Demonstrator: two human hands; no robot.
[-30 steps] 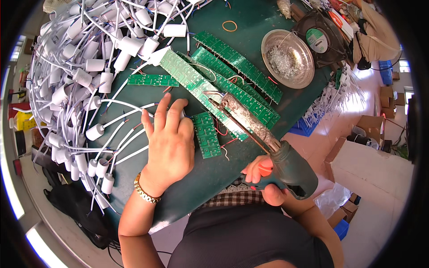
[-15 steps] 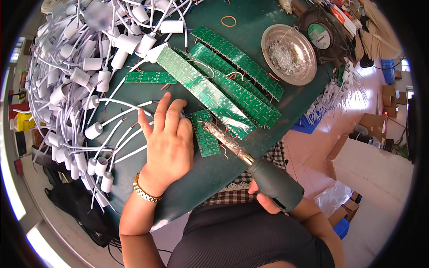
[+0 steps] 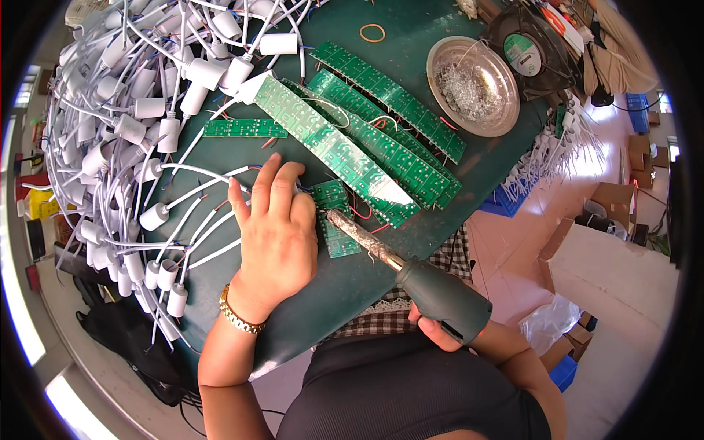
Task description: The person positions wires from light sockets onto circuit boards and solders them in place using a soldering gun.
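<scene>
My right hand [image 3: 438, 331] is wrapped round the thick dark handle of a soldering iron [image 3: 444, 299]. Its scaly, whitish barrel slants up to the left, and the tip is over the left edge of a small green circuit board [image 3: 341, 236]. Palm down beside that board is my left hand [image 3: 277, 238], wearing a gold bracelet watch. Its outer fingers are raised and spread, while the index finger bends down toward the board. The thumb and whatever it presses are hidden. White cables [image 3: 205, 170] with bare-ended wires run up to and under this hand.
White cylindrical lamp holders [image 3: 203, 72] with cables heap up at the left. Several long green board panels [image 3: 330, 139] lie beyond my hands, with a smaller board strip [image 3: 246, 128]. A metal bowl [image 3: 473, 88] of silvery scraps and a black fan [image 3: 529, 53] stand far right.
The soldering iron in my right hand has shifted slightly left, its tip moving down and left along the small board. My left hand has barely moved.
</scene>
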